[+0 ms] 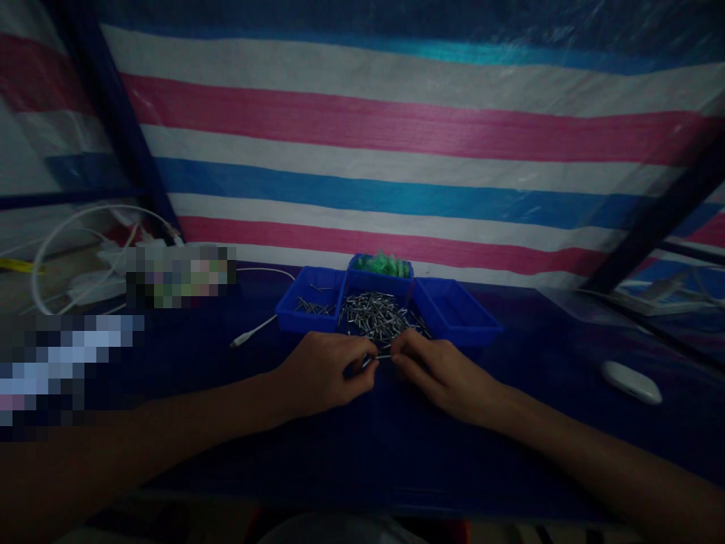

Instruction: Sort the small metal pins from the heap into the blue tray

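A striped plastic sheet [408, 140] hangs across everything in front of me, and below it my dark blue table [340, 453] spreads out in dim light. Three blue bins stand on it: the left bin [309, 323] with a few loose metal pieces on its floor, the right bin [461, 332], and the back bin [377, 284] with crumpled green stuff [385, 263] in it. Between them lies a heap of thin metal pieces [374, 313], just beyond my fingers. A white case [631, 381] rests well off to my right.

My left hand [331, 372] has thumb and forefinger pinched on one slim metal piece [384, 357], in front of the heap. My right hand [445, 378] is drawn together at the piece's other end; whether those fingertips grip it or only touch it, I cannot tell.

I take this step to be handling a single piece with both hands, apart from the heap. The next move, I judge, calls for a light, steady pinch and fingertips well lined up, since the piece is so thin.
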Demonstrator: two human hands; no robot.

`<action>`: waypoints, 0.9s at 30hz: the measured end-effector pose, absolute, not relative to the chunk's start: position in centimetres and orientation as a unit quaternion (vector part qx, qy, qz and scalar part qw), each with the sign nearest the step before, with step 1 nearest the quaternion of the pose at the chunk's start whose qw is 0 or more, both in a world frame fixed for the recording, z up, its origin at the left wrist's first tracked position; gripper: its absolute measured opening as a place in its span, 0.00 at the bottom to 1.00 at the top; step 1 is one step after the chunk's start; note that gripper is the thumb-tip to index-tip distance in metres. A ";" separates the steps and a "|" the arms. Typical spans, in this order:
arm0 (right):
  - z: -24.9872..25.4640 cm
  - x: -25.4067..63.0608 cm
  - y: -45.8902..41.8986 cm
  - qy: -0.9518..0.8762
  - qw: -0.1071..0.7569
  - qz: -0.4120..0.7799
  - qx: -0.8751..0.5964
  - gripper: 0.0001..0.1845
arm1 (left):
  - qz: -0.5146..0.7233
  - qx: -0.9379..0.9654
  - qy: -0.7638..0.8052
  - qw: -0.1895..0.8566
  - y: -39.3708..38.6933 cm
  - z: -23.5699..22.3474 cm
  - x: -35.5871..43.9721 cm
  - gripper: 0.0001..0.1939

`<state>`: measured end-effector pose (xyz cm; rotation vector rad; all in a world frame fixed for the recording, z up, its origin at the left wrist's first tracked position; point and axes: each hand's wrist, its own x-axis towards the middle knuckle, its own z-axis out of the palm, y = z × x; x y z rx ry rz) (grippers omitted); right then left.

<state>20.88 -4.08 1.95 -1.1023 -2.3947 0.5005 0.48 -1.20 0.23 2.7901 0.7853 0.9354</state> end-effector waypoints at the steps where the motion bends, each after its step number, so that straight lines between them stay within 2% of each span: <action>1: 2.0 20.9 -4.1 -0.869 0.235 0.178 -0.397 0.05 | 0.299 0.915 0.264 0.063 -1.2 0.1 0.5 0.06; 7: 1.6 20.4 -4.8 -0.888 0.219 0.174 -0.365 0.06 | 0.211 0.921 0.232 0.232 -1.0 -0.5 1.0 0.06; 12: 1.7 20.7 -4.7 -0.897 0.195 0.144 -0.370 0.07 | 0.202 0.907 0.242 0.280 -0.9 -0.5 1.0 0.05; 20: 1.9 21.0 -3.7 -0.879 0.203 0.147 -0.406 0.07 | 0.307 0.881 0.317 0.169 -0.5 -0.2 0.9 0.05; 27: 0.6 20.5 -3.6 -0.877 0.190 0.179 -0.404 0.03 | 0.291 0.916 0.258 0.102 -0.9 -0.6 0.8 0.07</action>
